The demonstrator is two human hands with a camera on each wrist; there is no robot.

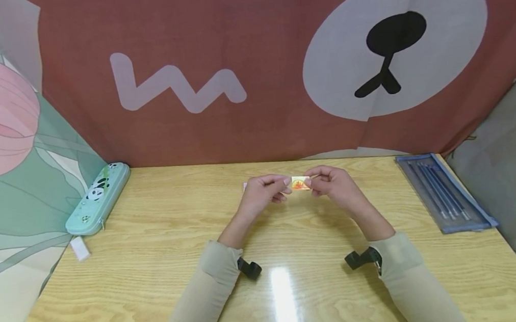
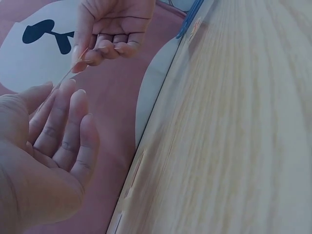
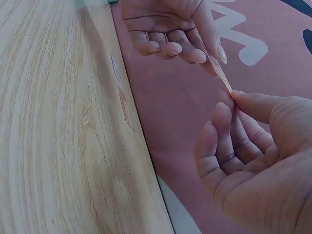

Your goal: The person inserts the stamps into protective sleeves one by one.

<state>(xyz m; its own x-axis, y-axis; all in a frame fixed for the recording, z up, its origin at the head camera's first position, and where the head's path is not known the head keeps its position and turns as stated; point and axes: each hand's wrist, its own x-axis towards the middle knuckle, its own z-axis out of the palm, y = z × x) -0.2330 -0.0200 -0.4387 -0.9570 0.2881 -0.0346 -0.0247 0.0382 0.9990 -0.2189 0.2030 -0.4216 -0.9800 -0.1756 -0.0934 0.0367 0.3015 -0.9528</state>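
Observation:
Between both hands is a small, thin card (image 1: 300, 183) with a yellow and orange-red print, held above the table near its back edge. My left hand (image 1: 262, 188) pinches its left end between thumb and forefinger. At the other end, the thumb and forefinger of my right hand (image 1: 333, 182) pinch it. The wrist views show the card (image 3: 219, 70) nearly edge-on, its ends covered by fingertips. The other fingers of the left hand (image 2: 53, 146) and right hand (image 3: 263, 161) are loosely bent and hold nothing.
Small flat pieces (image 3: 126, 111) lie along the table's back edge. A turquoise panda pencil case (image 1: 100, 200) sits at the left, with a white eraser-like block (image 1: 80, 248) in front. A blue-edged see-through pouch (image 1: 445, 196) of pencils lies right. A printed cloth (image 1: 273, 124) hangs behind the table.

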